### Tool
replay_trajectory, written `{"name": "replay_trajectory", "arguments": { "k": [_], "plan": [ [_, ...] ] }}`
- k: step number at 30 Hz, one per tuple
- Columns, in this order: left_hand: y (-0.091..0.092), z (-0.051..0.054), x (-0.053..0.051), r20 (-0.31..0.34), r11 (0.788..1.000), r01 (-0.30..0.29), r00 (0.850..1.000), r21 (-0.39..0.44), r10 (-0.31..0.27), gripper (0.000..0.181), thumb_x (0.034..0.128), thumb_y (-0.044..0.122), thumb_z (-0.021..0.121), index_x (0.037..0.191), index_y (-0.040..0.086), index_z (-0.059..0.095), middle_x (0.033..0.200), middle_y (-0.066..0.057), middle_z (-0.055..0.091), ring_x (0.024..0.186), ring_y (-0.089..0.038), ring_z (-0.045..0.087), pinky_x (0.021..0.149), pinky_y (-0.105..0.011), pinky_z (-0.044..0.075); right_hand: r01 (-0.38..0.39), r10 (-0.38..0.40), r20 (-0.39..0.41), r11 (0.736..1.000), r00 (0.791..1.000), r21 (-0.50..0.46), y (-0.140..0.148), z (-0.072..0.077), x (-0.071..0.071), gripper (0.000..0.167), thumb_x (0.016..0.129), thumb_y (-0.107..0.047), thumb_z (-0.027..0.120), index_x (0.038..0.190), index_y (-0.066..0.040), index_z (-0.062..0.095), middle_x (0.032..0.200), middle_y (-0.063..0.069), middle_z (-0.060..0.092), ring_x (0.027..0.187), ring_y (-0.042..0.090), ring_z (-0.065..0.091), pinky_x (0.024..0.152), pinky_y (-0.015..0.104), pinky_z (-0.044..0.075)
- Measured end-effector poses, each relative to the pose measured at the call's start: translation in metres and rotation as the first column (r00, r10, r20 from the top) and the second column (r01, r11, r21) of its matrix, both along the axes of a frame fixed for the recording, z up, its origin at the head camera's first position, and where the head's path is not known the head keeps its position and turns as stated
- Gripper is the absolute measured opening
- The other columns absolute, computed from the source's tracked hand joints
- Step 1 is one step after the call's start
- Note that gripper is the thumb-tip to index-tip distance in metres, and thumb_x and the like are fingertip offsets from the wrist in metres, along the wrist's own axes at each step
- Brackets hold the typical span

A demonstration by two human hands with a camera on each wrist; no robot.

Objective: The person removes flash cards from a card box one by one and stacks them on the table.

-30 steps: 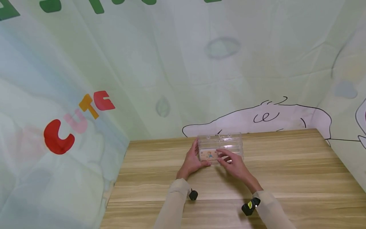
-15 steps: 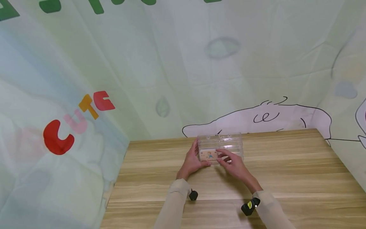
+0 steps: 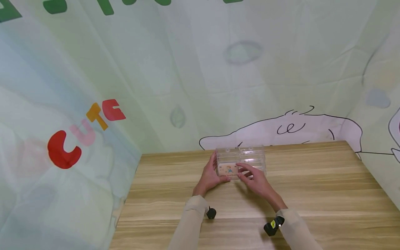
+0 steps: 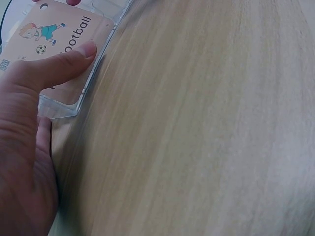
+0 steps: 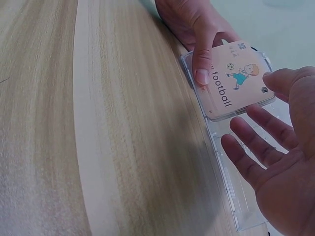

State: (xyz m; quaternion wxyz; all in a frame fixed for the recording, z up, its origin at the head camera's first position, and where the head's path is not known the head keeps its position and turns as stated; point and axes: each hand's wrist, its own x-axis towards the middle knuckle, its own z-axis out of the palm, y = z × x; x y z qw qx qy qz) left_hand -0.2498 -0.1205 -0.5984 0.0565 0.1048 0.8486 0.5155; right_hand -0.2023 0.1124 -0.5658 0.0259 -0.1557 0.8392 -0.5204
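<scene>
A stack of peach flashcards (image 3: 228,169), printed with a child kicking a ball and the word "football", sits in the lower left compartment of a clear plastic card rack (image 3: 252,151). My left hand (image 3: 210,176) grips the rack's left side, thumb (image 4: 74,61) lying across the lower front of the top card. At the cards' upper right corner, near a punched hole, my right hand (image 3: 256,178) pinches the stack between fingertips. Its other fingers (image 5: 246,152) are spread loosely in front of the rack's right half. The left fingers behind the rack are mostly hidden.
The rack stands near the back edge of a wood-grain table (image 3: 175,205). A printed cloth backdrop (image 3: 187,69) rises behind the table and along its left side. Small black cameras (image 3: 211,213) are strapped at both wrists.
</scene>
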Motion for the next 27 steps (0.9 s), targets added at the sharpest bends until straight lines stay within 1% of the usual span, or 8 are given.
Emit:
{"name": "replay_trajectory", "arguments": {
  "k": [3,9,24,27],
  "plan": [
    [0.0003,0.0007,0.0004,-0.003,1.000,0.000,1.000,-0.001,0.000,0.130,0.0725,0.028,0.098,0.168,0.024,0.009,0.170,-0.007,0.027,0.151,-0.025,0.034,0.124,-0.037,0.031,0.001,-0.001,-0.003,1.000,1.000,-0.005,0.0000,-0.0009,-0.0001,0.042,0.102,-0.017,0.068,0.144,-0.016,0.061,0.118,0.011,0.071,0.097,0.023,0.069,0.087,0.041,0.060],
    [0.0005,0.0012,0.0005,-0.002,1.000,-0.001,1.000,-0.002,0.001,0.130,0.0726,0.028,0.098,0.168,0.025,0.008,0.170,-0.006,0.027,0.151,-0.023,0.035,0.124,-0.035,0.031,0.005,-0.005,0.001,1.000,1.000,-0.011,-0.0003,-0.0002,0.0001,0.042,0.102,-0.016,0.068,0.143,-0.016,0.062,0.119,0.011,0.071,0.097,0.023,0.069,0.086,0.040,0.060],
    [0.0000,-0.0004,0.0001,0.000,1.000,0.005,1.000,0.016,-0.005,0.129,0.0738,0.026,0.097,0.168,0.024,0.009,0.170,-0.006,0.026,0.152,-0.023,0.034,0.124,-0.035,0.031,-0.005,0.005,0.016,1.000,1.000,-0.012,-0.0004,0.0016,0.0011,0.041,0.103,-0.017,0.067,0.143,-0.017,0.061,0.121,0.011,0.070,0.101,0.023,0.069,0.090,0.043,0.060],
    [-0.0004,-0.0003,0.0004,-0.008,1.000,0.010,1.000,0.018,-0.010,0.129,0.0731,0.025,0.097,0.168,0.022,0.010,0.169,-0.007,0.028,0.152,-0.023,0.034,0.124,-0.035,0.031,-0.002,0.002,0.012,1.000,1.000,-0.008,-0.0005,0.0021,0.0015,0.041,0.103,-0.017,0.067,0.143,-0.016,0.062,0.121,0.011,0.070,0.100,0.024,0.069,0.089,0.043,0.060]
  ]
}}
